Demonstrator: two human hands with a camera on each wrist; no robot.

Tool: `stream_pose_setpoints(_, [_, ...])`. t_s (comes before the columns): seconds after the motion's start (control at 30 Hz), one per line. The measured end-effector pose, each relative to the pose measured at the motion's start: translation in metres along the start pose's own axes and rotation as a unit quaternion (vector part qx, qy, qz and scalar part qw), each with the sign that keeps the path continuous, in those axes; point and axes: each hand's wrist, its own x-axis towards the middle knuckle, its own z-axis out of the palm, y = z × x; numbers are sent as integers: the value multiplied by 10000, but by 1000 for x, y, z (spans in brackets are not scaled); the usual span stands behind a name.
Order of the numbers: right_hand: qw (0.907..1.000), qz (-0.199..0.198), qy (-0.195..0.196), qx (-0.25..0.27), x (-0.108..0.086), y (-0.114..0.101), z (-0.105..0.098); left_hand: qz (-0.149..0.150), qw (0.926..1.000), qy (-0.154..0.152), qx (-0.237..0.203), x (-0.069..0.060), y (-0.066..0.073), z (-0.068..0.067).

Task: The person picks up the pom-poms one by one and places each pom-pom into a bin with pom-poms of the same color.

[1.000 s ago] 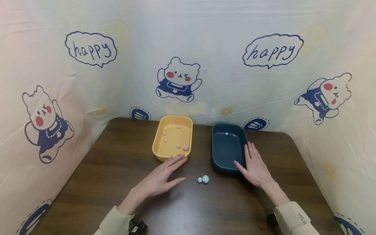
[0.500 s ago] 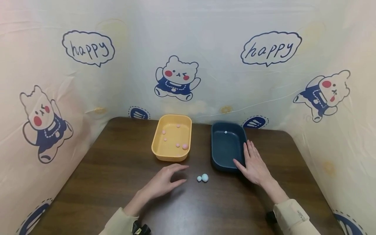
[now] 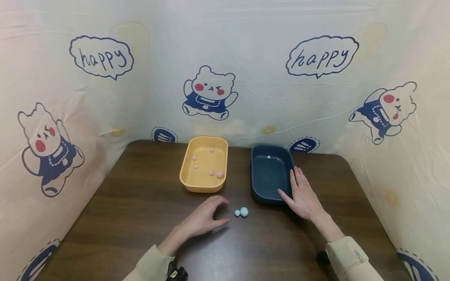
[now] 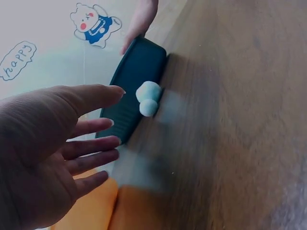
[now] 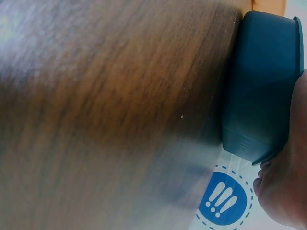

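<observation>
Two pale blue balls touch each other on the table: a larger ball (image 3: 244,212) and a smaller ball (image 3: 237,213). Just left of them is my left hand (image 3: 202,218), thumb and fingers spread apart with nothing between them. The left wrist view shows that hand (image 4: 53,143) short of the larger ball (image 4: 148,90). My right hand (image 3: 304,195) rests its straight fingers along the right rim of a dark blue tray (image 3: 268,181). Inside that tray, near its far end, lies a tiny pale blue ball (image 3: 268,157).
Left of the dark blue tray stands a yellow tray (image 3: 202,180) holding several pink balls, the biggest pink ball (image 3: 220,174) near its right side. Both trays sit toward the back of the brown wooden table (image 3: 140,203). A printed curtain (image 3: 260,78) surrounds the table's back and sides.
My left hand has moved from the yellow tray's near edge toward the two pale blue balls, fingers bending slightly. The right hand stays at the dark blue tray. The head view has shifted a little.
</observation>
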Motion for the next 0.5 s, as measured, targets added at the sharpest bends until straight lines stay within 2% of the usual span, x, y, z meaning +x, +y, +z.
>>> stream_pose_setpoints(0.3, [10000,27,-56,36,0,0,-1,-226,9995,-170,-139,14,0,15])
stream_pose_setpoints(0.5, [10000,37,-55,49,1,-1,-1,-122,9999,-5,19,20,2,25])
